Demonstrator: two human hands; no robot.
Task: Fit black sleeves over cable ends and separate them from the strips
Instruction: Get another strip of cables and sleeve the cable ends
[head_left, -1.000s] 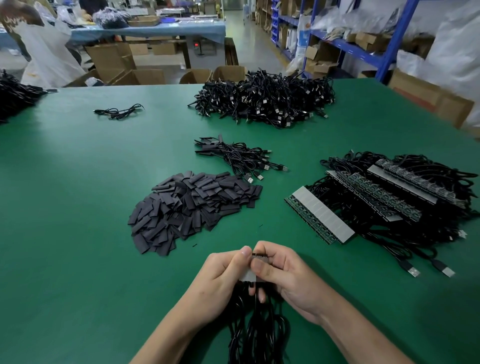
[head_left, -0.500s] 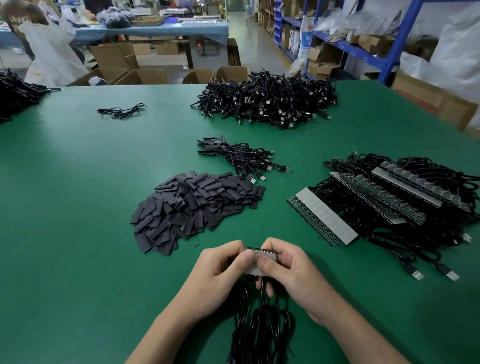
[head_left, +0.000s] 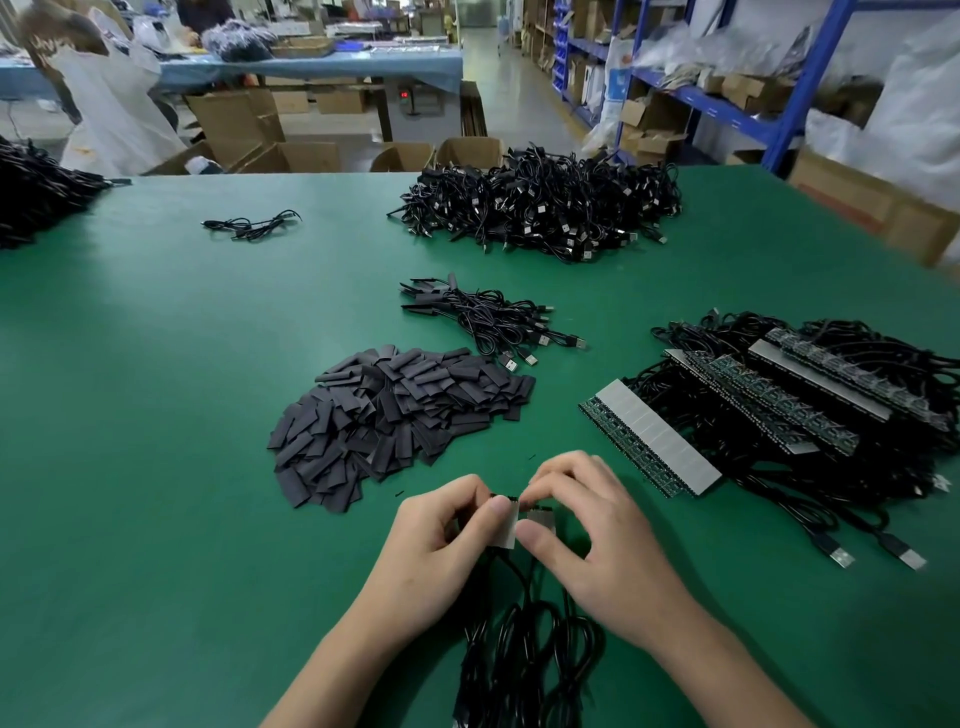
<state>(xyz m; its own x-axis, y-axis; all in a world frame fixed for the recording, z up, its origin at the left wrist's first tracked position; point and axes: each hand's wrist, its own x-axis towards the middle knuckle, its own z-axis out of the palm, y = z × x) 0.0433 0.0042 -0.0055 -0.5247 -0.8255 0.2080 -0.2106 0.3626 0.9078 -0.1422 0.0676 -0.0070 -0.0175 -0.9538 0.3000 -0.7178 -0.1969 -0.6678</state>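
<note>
Low in the middle of the head view, my left hand (head_left: 436, 551) and my right hand (head_left: 597, 540) pinch a short strip piece (head_left: 519, 525) with grey tape, one hand on each half. A small gap shows between the halves. Black cables (head_left: 519, 654) hang from the strip toward me. A heap of flat black sleeves (head_left: 395, 415) lies just beyond my hands. To the right, long strips (head_left: 654, 441) with cables attached lie stacked.
A small bundle of sleeved cables (head_left: 488, 317) lies past the sleeve heap, and a large cable pile (head_left: 540, 208) sits farther back. A loose cable (head_left: 249, 226) lies far left. All rest on the green table (head_left: 156, 415). Boxes and blue shelving stand behind.
The strip piece between my fingers has come apart into two halves, with my right hand now slightly to the right. The camera view has shifted a little.
</note>
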